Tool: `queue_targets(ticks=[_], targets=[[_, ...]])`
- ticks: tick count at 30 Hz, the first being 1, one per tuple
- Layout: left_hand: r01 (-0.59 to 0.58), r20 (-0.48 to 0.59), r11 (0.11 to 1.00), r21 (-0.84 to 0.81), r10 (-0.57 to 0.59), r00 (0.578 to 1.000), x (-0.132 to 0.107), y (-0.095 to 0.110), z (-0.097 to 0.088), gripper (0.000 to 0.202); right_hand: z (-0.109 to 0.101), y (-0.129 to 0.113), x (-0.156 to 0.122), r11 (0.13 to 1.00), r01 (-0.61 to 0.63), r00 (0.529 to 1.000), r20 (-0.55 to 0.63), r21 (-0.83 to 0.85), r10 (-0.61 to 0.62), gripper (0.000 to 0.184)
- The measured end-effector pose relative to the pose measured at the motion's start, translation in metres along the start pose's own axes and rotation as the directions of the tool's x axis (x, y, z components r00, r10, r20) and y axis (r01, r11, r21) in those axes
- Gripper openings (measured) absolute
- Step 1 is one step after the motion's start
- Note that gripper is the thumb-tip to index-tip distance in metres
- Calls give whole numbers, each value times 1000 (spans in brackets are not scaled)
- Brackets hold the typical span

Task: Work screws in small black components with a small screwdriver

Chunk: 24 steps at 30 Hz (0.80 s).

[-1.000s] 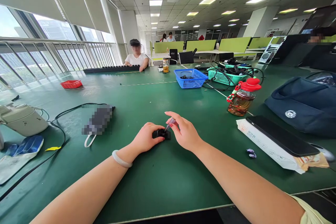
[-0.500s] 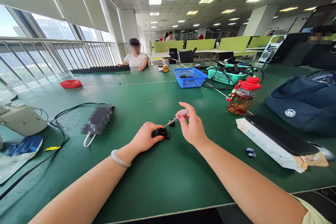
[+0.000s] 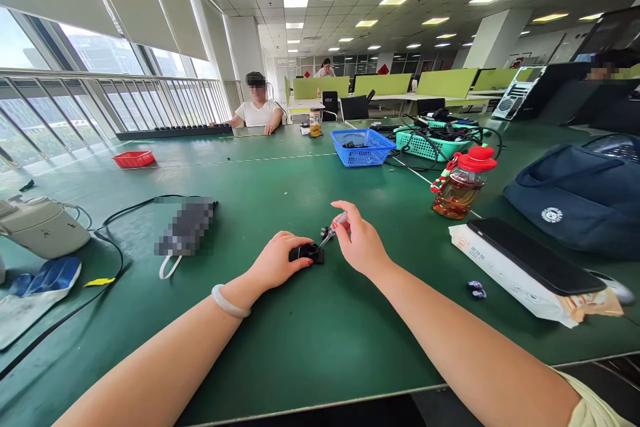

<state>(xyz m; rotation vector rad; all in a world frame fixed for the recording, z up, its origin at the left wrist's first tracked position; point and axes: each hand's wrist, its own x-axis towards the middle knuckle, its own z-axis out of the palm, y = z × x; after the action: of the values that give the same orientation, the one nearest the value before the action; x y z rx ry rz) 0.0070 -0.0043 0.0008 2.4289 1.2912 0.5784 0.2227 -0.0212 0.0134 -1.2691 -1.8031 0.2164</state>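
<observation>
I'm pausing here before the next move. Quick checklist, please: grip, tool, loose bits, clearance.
1. Left hand holding the small black part: ok, thumb and fingers on it.
2. Right hand gripping the screwdriver: ok.
3. Screwdriver tip seated: cannot tell; it is at the part, but too small to judge.
4. Small dark pieces just beyond the part, fully apart from it: cannot tell.
5. Red-lidded bottle away from both hands: ok, upright.
</observation>
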Motion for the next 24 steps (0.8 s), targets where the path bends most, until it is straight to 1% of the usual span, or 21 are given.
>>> queue_targets(ticks=[2, 3, 6, 7, 9, 11, 13, 16, 18, 20, 22, 24], targets=[[-4, -3, 1000, -1, 4, 1000, 0, 0, 0, 42, -2, -1, -1, 1000, 11, 999, -35, -16, -11, 37], [-5, -3, 1000, -1, 5, 1000, 0, 0, 0, 42, -2, -1, -1, 1000, 29, 997, -74, -9, -30, 36], [-22, -5, 1000, -2, 22, 1000, 0, 1, -1, 41, -4, -4, -4, 987, 150, 966, -220, 56, -135, 34], [-33, -7, 999, -3, 33, 999, 0, 0, -1, 41, -5, -6, -5, 977, 201, 953, -245, 74, -177, 33], [-53, -12, 999, -2, 53, 999, 0, -1, 0, 41, -4, -8, -7, 956, 282, 939, -228, 85, -257, 33], [-73, -19, 997, 3, 73, 997, 0, -3, 1, 41, -1, -10, -8, 941, 331, 936, -146, 69, -319, 34], [-95, -25, 995, 9, 96, 995, 0, -4, 2, 40, 2, -10, -8, 936, 348, 937, -65, 47, -344, 34], [-115, -32, 993, 22, 115, 993, 0, -5, 2, 39, 6, -9, -7, 954, 298, 955, -3, 24, -298, 33], [-109, -30, 994, 25, 109, 994, 0, -3, 2, 40, 6, -9, -6, 969, 247, 969, 9, 26, -247, 31], [-100, -38, 995, 24, 101, 994, -1, -1, 1, 41, 3, -8, -6, 973, 218, 976, 1, 69, -219, 29], [-92, -74, 995, 25, 94, 993, -2, 2, 0, 40, -2, -6, -6, 966, 203, 979, -67, 158, -194, 27], [-79, -134, 996, 42, 84, 987, -3, 5, -2, 38, -7, -1, -4, 950, 192, 969, -201, 247, -144, 26]])
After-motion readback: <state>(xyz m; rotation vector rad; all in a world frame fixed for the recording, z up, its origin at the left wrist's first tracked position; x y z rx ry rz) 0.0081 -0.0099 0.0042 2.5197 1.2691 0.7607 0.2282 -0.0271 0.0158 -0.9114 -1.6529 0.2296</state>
